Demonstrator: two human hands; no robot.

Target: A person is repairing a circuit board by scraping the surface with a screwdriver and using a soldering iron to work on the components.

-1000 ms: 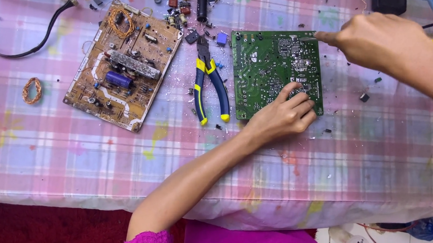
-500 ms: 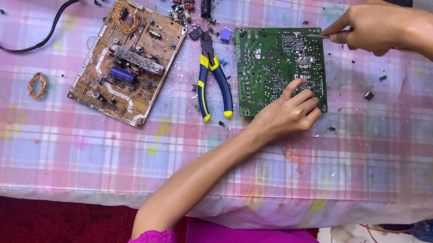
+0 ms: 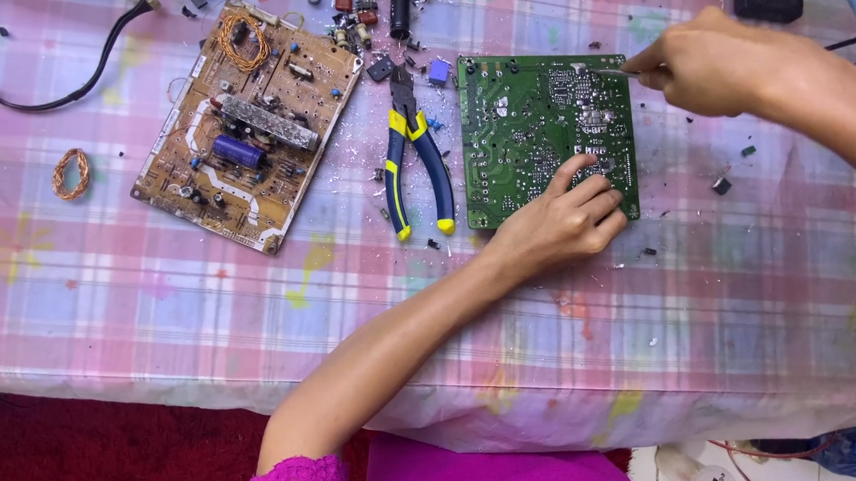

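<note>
The green rectangular circuit board (image 3: 540,135) lies solder side up on the pink plaid tablecloth (image 3: 652,336), its long axis running away from you, edges square to the table. Your left hand (image 3: 561,224) rests fingers-down on its near right corner. Your right hand (image 3: 704,60) is closed in a pinch on a thin metal tool (image 3: 608,72) whose tip points left onto the board's far right corner. You have two boards here: this one and a tan component-laden board (image 3: 248,123), lying skewed to the left. One pair of blue-and-yellow-handled pliers (image 3: 413,152) lies between them, jaws pointing away.
</note>
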